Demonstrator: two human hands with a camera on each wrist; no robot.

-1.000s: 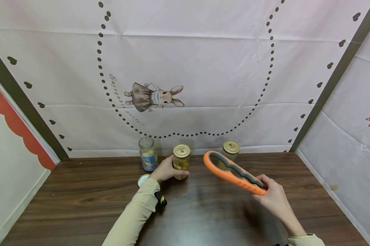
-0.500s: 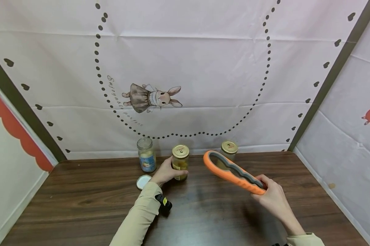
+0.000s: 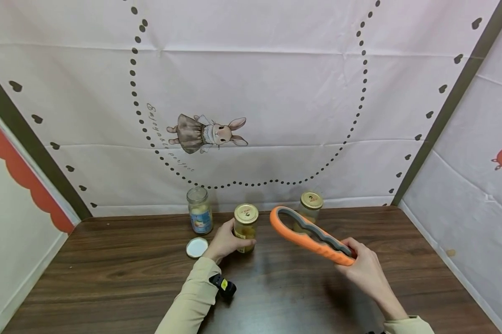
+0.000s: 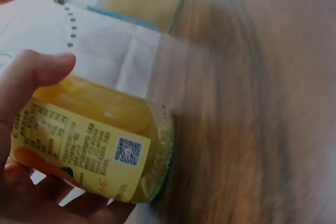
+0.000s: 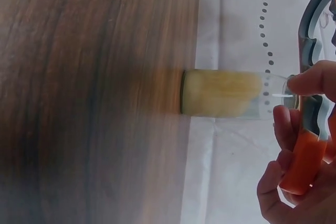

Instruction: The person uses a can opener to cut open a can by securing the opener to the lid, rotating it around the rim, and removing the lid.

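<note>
My left hand [image 3: 225,241] grips a glass jar with a gold lid [image 3: 246,214] around its body; in the left wrist view the yellow label with a square code [image 4: 79,145] faces the camera. My right hand [image 3: 366,272] holds one end of an orange and grey looped opener [image 3: 309,241], its wide loop pointing left and raised above the table. Behind the loop stands a second gold-lidded jar [image 3: 311,201], whose pale yellow contents [image 5: 223,94] show in the right wrist view.
An uncovered jar with a blue label [image 3: 201,220] stands at the back left. A white-faced lid [image 3: 197,247] lies on the wooden table [image 3: 109,269] beside my left wrist. A printed cloth [image 3: 276,102] hangs behind the table.
My left hand and its jar have come slightly nearer the front of the table. The opener and my right hand have shifted a little to the left.
</note>
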